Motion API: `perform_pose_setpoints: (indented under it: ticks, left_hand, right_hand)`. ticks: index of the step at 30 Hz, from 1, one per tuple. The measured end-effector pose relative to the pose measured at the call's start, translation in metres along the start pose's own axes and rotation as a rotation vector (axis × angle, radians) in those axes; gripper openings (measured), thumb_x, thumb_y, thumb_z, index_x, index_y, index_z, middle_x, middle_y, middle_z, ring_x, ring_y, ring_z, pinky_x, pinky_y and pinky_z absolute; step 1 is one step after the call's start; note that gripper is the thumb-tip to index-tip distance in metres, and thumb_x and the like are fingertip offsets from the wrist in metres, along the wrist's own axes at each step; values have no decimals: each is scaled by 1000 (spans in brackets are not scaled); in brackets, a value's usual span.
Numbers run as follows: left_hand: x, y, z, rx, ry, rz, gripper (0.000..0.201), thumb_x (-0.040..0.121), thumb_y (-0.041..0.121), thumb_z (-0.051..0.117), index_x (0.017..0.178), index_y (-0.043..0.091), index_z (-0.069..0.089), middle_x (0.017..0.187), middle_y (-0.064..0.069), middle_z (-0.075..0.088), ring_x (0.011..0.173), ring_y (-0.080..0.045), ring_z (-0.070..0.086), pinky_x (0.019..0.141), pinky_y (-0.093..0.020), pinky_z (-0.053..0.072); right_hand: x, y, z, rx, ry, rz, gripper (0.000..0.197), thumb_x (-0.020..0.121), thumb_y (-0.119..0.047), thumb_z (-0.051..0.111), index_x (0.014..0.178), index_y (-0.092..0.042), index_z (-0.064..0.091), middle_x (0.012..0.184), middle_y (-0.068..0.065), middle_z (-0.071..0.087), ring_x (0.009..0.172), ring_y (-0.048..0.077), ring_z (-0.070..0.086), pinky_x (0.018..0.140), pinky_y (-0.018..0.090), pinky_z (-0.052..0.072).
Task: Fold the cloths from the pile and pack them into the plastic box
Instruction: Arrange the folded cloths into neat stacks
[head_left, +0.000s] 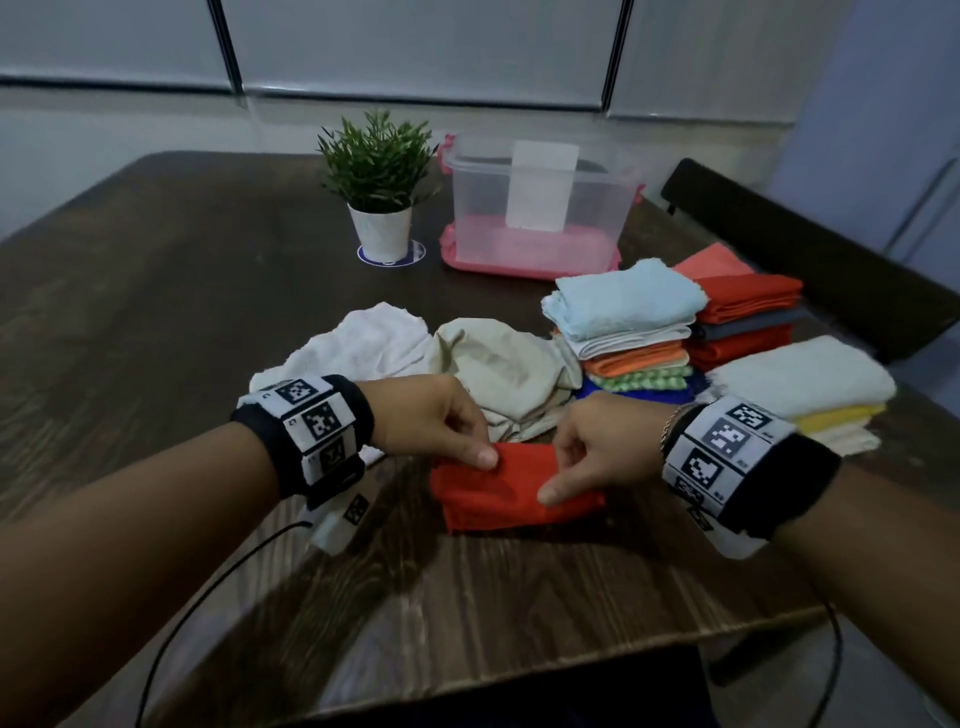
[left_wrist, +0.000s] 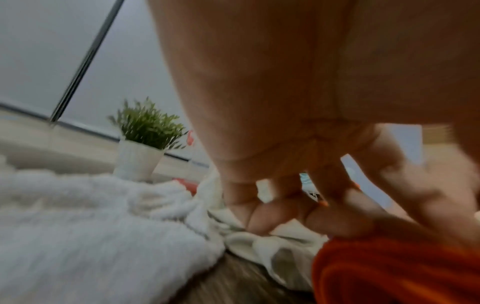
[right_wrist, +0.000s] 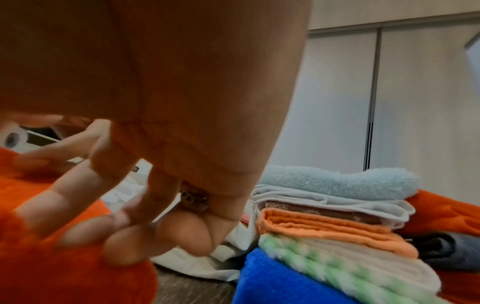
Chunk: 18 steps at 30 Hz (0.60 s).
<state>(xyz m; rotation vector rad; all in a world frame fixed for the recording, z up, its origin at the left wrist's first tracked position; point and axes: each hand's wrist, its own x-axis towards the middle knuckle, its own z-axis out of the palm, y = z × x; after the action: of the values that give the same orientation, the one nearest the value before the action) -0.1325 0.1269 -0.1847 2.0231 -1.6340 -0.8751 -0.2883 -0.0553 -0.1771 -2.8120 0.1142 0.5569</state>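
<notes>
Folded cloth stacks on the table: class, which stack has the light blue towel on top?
The stack nearest the crumpled beige cloth: its light blue towel tops white, orange, green and blue layers.

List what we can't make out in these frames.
- Left hand grip on the red cloth: head view shows the thumb on top, fingers hidden beneath; left wrist view is motion-blurred.
- Right hand grip: right wrist view is blurred, so contact is unclear.
- Plastic box contents: head view, a white label and hazy walls hide the inside.
- Dark chair: cut off by the head view's right edge.
</notes>
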Motion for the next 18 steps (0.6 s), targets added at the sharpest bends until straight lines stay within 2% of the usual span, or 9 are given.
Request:
perform_pose_setpoints:
  ticks: [2,3,5,6,8,11,13,15,18]
  left_hand:
    - [4,-2,6,100,143,15,17,82,41,75,91,28,69,84,11,68,72,5,58,66,-13,42]
    - [5,-3,9,180,155,-10,21,81,43,76,94,30,66,88,15,65,75,5,57,68,-14,42]
    - [8,-3,16,308,56,-78,34,79,50,75,102,28,64,97,16,64,85,0,59,76,-23,49]
    - [10,-1,19,337,0,-94,37,80,51,74,106,26,64,100,12,66,88,-6,61,78,-26,51]
    - [11,3,22,326,-52,-96,38,82,49,71,109,25,61,100,8,66,88,-12,62,76,-28,52]
    - [14,4,21,226,-14,-78,28,87,38,68,106,25,51,94,9,62,82,-11,60,68,-24,50]
    - [21,6,13,44,104,-57,23,89,24,66,102,27,47,84,9,63,69,-5,59,61,-20,49]
    - [31,10,2,-219,279,-18,23,89,14,67,101,23,50,75,6,67,60,-6,59,56,-22,49]
    - [52,24,-14,-479,552,49,34,80,17,80,104,16,57,86,-1,68,69,-10,63,60,-29,52]
  right_hand:
    - [5,2,2,-68,100,-26,45,64,-59,82,89,-27,63,97,-8,60,88,9,56,76,31,48]
    - [6,1,4,-101,104,-21,52,64,-56,83,100,-29,57,104,-9,56,95,10,53,81,32,47]
    - [10,-1,7,-117,43,13,65,66,-50,85,117,-28,51,111,-7,54,101,13,51,85,31,46]
    - [12,-2,9,-119,20,22,64,69,-48,84,120,-27,52,111,-5,56,102,14,52,85,31,47]
    - [13,-2,7,-142,6,3,47,76,-43,80,113,-23,60,108,-3,61,99,15,56,83,31,49]
    - [9,1,-7,-84,84,-7,28,82,-34,75,104,-25,60,100,-5,60,93,15,57,78,29,46]
    - [6,10,-23,66,204,-8,24,81,-25,75,100,-26,60,96,-5,62,90,15,58,79,31,48]
    - [2,23,-41,276,373,-8,25,79,-15,75,99,-25,63,98,-2,65,92,16,61,85,35,51]
    - [-2,45,-64,560,675,32,34,80,-10,76,109,-23,64,106,3,67,95,19,65,88,40,55]
